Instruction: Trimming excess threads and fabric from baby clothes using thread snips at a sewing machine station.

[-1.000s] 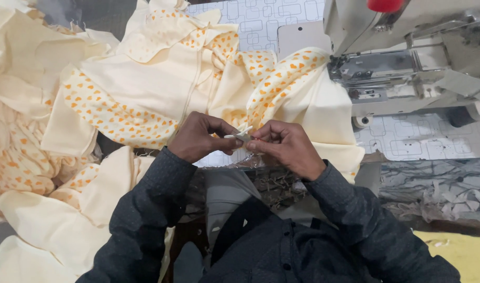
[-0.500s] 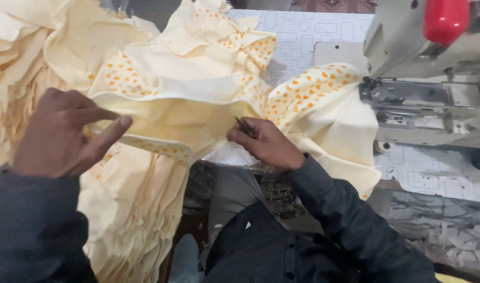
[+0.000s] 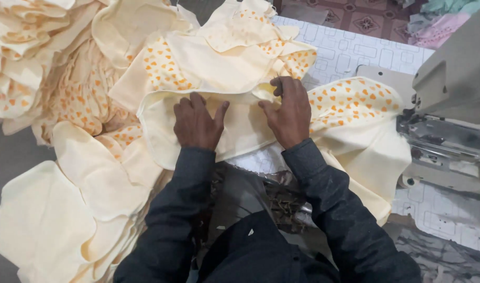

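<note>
Head view: a pale yellow fabric piece (image 3: 240,126) is pressed flat at the table's near edge by the left hand (image 3: 198,123) and right hand (image 3: 287,112), set apart, palms down, clamping nothing. The cloth is judged light, soft and limp; its hemmed edge is best pinched. A patterned white tabletop (image 3: 350,50), a sewing machine (image 3: 449,110) and fabric piles (image 3: 46,68) are noted.

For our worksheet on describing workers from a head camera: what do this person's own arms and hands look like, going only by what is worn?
Both arms are in long dark grey sleeves of soft, creased cloth, each ending at the wrist in a plain cuff. The left hand and the right hand are bare: no gloves, rings or watch show. No markings or prints appear on the sleeves.
</note>
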